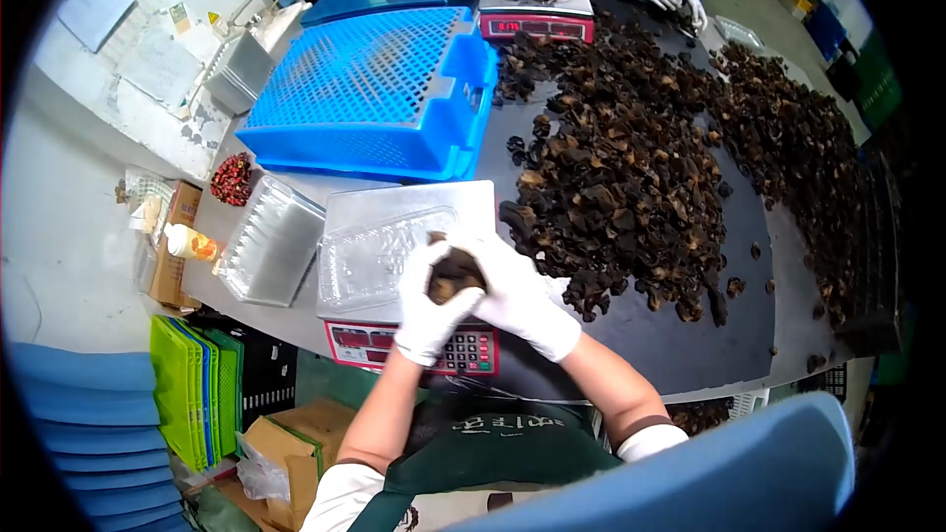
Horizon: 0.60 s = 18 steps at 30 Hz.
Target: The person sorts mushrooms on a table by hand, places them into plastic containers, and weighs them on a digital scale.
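My left hand (422,307) and my right hand (514,294), both in white gloves, are cupped together around a small clump of dark brown dried mushrooms (456,279), which look like wood ear. Under them a clear plastic tray (367,258) lies on the metal platform of a digital scale (340,205) with a red-edged keypad panel. My hands cover the tray's right part, so its contents there are hidden. To the right of my hands a large heap of the same mushrooms (621,182) spreads over the dark table mat.
A stack of clear trays (271,246) stands left of the scale, by a pile of small red packets (232,179). Beyond lies an upturned blue crate (360,74). Across the table, other people's hands work near a second scale (537,25) and at the heap's far end.
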Motion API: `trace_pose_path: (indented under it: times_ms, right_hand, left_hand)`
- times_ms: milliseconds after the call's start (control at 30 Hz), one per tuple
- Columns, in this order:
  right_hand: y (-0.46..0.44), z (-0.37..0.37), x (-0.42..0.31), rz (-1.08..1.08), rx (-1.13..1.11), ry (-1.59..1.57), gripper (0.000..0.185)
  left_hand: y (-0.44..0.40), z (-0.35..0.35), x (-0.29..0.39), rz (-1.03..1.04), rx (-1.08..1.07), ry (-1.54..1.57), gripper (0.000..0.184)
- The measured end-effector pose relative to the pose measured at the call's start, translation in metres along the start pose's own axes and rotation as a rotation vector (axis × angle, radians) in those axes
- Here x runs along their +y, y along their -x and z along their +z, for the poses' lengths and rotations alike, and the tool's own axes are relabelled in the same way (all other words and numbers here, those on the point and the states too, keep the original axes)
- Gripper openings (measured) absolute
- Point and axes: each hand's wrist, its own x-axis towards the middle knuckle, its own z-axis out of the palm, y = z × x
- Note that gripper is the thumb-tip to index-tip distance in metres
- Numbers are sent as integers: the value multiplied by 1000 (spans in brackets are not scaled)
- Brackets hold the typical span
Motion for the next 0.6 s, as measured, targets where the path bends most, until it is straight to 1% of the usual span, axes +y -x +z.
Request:
trace_pose_path:
  times_ms: [33,67,133,167,200,267,300,333,400,433,467,500,533,567,600]
  right_hand:
    - [-17,15,-4,-68,38,20,59]
    - [-33,39,5,-135,20,-30,59]
    - [-56,65,7,-91,-107,-49,60]
    - [-62,75,13,-88,-160,-21,61]
    - [-69,78,14,-96,-159,-24,61]
    - [-77,75,22,-70,-428,144,66]
    - [-75,76,27,-116,-400,177,71]
    - [-71,72,33,-81,-451,201,77]
    - [-64,51,37,-146,-358,173,81]
    - [-62,42,35,-113,-332,116,83]
    - [-61,38,35,-78,-306,59,84]
    - [-55,39,37,-27,-247,-1,80]
    - [-50,43,39,-22,-248,-1,80]
    - [-48,47,38,-43,-271,65,78]
    - [-44,50,36,-63,-292,133,76]
  left_hand:
    - [-12,-21,-5,-31,1,49,58]
    - [-20,-40,-12,-116,-12,126,60]
    - [-34,-77,-36,-120,-84,147,63]
    - [-36,-91,-45,-169,-132,121,72]
    - [-36,-103,-60,-164,-127,116,72]
    - [-36,-123,-85,-108,-254,-190,78]
    - [-37,-130,-85,-107,-330,-251,80]
    - [-40,-139,-92,-59,-447,-376,84]
    - [-38,-152,-86,84,-426,-439,92]
    - [-33,-156,-93,72,-399,-421,98]
    - [-34,-156,-89,68,-397,-418,98]
    - [-33,-156,-85,100,-398,-451,98]
    - [-33,-154,-79,133,-403,-483,98]
    - [-35,-151,-72,147,-453,-516,96]
    - [-34,-148,-77,153,-459,-509,96]
